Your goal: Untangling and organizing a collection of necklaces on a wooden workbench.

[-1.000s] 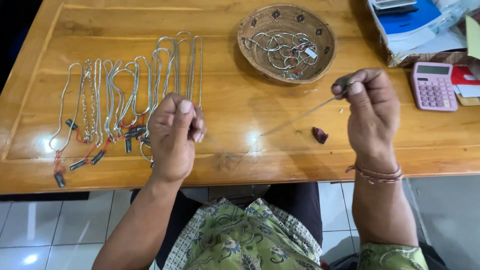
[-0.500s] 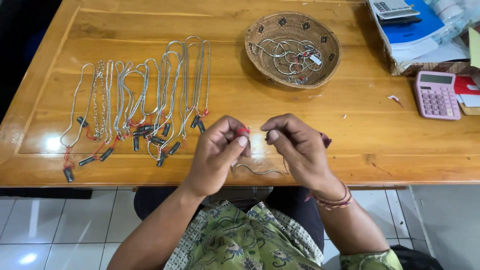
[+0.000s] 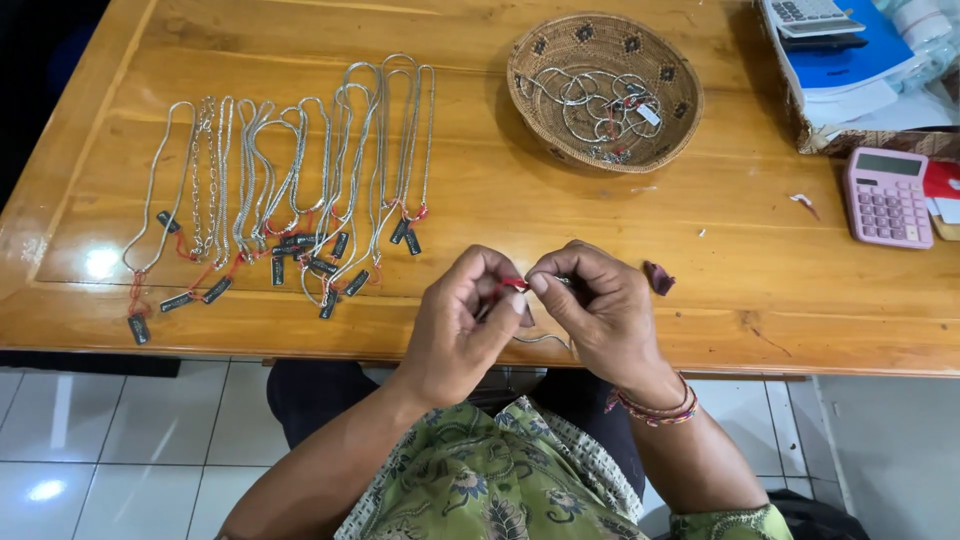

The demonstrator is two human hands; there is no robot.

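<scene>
Hands meet over the near edge of the wooden table [image 3: 600, 215], fingertips pressed together. Left hand [image 3: 465, 320] pinches a short bit of red thread [image 3: 513, 284] between thumb and forefinger; right hand [image 3: 600, 310] pinches the same spot from the right, thumb tip against the left fingertips. A thin silver chain [image 3: 545, 340] trails out below the two hands; how much of it is held cannot be told, since the fingers hide it. Right wrist carries a beaded bracelet [image 3: 655, 408].

To the left on the table, a row of silver necklaces [image 3: 290, 180] lies in long loops, each ending near in red thread and a small dark tag. Far and slightly right, a woven basket [image 3: 605, 40] holds more silver chains in a tangle. Just right of the right hand, a small dark red scrap [image 3: 659, 277] lies on the wood, apart from the hand. Far right: a pink calculator [image 3: 886, 197] and a stack of blue and white papers [image 3: 850, 70].
</scene>
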